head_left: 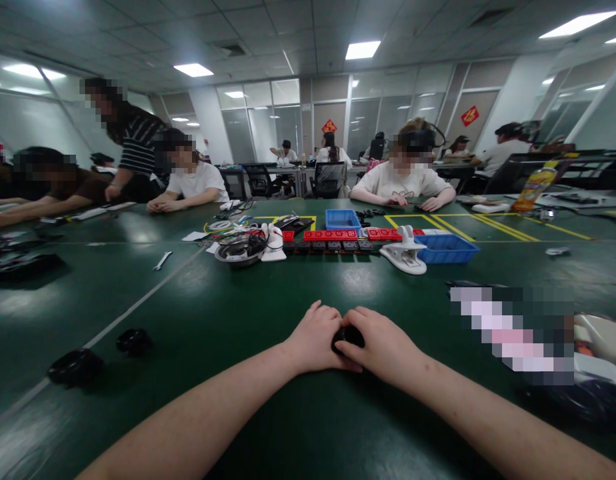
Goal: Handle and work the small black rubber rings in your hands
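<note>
A small round black object [349, 338] is between my two hands, just above or on the green table [248, 313]. My left hand [319, 337] curls round its left side, with the thumb beneath it. My right hand [377, 341] grips it from the right, fingers over the top and thumb across the front. The fingers of both hands partly cover it, so its full shape is hidden. Two black coiled items, a larger one [75, 367] and a smaller one [133, 341], lie at the left.
Ahead are a metal bowl of cables [239, 250], red power strips [331, 235], white clamps [405, 252] and blue trays [448, 249]. A wrench [163, 261] lies left. Black cables [583, 400] and a pixelated item are at right. People sit across the table.
</note>
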The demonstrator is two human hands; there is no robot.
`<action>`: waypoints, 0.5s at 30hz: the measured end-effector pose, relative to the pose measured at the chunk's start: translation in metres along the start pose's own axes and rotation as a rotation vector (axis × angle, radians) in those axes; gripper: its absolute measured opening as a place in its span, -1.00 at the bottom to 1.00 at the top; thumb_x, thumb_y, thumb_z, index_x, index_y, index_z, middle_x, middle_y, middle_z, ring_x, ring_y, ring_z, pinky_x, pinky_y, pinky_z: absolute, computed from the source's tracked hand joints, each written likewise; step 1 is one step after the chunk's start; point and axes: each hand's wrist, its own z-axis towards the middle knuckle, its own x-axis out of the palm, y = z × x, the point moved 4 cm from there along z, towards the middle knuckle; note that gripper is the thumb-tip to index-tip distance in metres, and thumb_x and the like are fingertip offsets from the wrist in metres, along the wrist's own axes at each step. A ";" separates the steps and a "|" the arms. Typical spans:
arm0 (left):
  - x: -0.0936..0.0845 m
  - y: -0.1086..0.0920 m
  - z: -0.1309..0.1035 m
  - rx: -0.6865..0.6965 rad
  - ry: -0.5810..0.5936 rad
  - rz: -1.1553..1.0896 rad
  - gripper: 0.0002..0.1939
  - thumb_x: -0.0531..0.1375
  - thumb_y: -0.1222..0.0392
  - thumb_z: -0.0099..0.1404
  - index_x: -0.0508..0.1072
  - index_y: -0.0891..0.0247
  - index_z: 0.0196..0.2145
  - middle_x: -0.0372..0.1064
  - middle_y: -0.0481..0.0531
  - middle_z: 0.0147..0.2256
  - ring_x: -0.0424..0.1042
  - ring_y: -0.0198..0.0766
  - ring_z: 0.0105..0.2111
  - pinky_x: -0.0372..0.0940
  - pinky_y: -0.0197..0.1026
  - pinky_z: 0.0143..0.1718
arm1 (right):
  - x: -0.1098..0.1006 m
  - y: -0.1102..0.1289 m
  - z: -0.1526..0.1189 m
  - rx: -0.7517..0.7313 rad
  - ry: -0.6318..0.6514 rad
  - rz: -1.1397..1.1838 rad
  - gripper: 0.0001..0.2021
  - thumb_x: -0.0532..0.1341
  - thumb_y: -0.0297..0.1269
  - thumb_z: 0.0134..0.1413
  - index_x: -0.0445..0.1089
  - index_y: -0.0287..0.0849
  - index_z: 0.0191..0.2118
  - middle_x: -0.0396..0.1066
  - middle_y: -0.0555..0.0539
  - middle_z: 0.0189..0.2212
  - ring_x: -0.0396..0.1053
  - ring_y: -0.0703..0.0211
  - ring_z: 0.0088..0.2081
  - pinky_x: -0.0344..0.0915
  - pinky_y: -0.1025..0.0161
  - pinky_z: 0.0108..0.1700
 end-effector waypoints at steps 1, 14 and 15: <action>0.000 0.000 0.000 -0.008 -0.002 -0.002 -0.40 0.21 -0.26 -0.12 0.33 0.25 -0.25 0.27 0.01 -0.32 0.27 -0.10 -0.20 -0.07 0.10 0.09 | 0.000 0.000 0.000 0.000 0.001 -0.001 -0.85 0.18 -0.27 -0.07 0.32 -0.21 -0.33 0.30 -0.09 -0.38 0.27 0.14 -0.31 0.19 0.24 -0.27; 0.004 0.016 0.002 0.103 0.008 -0.218 -0.63 0.34 0.05 -0.14 0.44 0.19 -0.33 0.21 0.02 -0.18 0.18 -0.12 -0.11 0.14 -0.12 -0.06 | -0.005 0.010 -0.004 -0.394 0.143 0.189 -0.73 0.08 -0.61 -0.24 0.37 -0.20 -0.36 0.38 -0.05 -0.33 0.30 0.19 -0.27 0.21 0.25 -0.17; 0.006 0.018 0.002 0.104 0.020 -0.228 -0.62 0.35 0.07 -0.15 0.44 0.19 -0.32 0.21 0.02 -0.17 0.18 -0.11 -0.10 0.13 -0.12 -0.05 | -0.003 0.011 -0.004 -0.429 0.127 0.216 -0.75 0.06 -0.63 -0.27 0.37 -0.21 -0.43 0.38 -0.04 -0.36 0.30 0.20 -0.28 0.21 0.25 -0.17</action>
